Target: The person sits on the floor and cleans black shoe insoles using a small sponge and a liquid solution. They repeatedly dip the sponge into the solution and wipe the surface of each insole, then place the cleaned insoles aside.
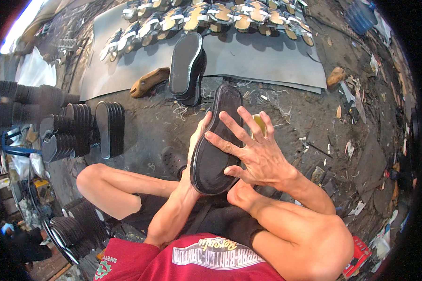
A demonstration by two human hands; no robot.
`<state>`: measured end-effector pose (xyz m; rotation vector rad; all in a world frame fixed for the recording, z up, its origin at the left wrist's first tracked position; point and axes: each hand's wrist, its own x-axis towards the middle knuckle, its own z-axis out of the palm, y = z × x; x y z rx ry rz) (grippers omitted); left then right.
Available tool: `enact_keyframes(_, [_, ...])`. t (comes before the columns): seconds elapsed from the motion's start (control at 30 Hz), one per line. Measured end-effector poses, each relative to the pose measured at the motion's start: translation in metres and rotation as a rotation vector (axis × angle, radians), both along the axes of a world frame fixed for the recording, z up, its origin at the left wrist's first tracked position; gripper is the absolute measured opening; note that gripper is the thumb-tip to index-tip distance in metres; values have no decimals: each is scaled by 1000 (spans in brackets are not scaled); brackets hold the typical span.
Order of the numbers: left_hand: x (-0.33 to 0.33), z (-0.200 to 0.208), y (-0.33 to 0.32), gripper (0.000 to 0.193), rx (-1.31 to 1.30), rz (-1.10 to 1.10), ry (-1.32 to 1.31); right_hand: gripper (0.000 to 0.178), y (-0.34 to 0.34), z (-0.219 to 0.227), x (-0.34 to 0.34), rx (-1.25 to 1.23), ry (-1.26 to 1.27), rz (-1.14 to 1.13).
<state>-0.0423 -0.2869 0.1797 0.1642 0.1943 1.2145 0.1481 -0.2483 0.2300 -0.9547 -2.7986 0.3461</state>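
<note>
A black shoe sole point(210, 166) is held lengthwise over my lap, its narrower end pointing away from me. My left hand point(193, 149) grips it along the left edge, with most of the fingers hidden under it. Above the right side of the sole, my right hand point(263, 158) has its fingers spread; the thumb and some fingertips overlap the sole's upper face, and whether they press on it I cannot tell. Just beyond the held sole stands a small stack of black soles point(185, 65). Behind my right fingers, a round yellow thing point(259, 124) shows in part.
Rows of sandals point(195, 16) rest on a grey sheet point(267, 61) at the far side. Wooden shoe lasts point(149, 83) lie near the sheet's edge. Several sole stacks point(110, 130) stand at left. A dark holed clog point(172, 160) sits by my left forearm. Scraps litter the ground.
</note>
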Motion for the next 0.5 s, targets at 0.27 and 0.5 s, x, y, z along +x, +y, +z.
enact_keyframes(0.27, [0, 13, -2, 56, -118, 5, 367, 76, -5, -1, -4, 48, -11, 54])
enact_keyframes(0.5, [-1, 18, -7, 58, -146, -2, 415, 72, -8, 3, -7, -9, 57, 117])
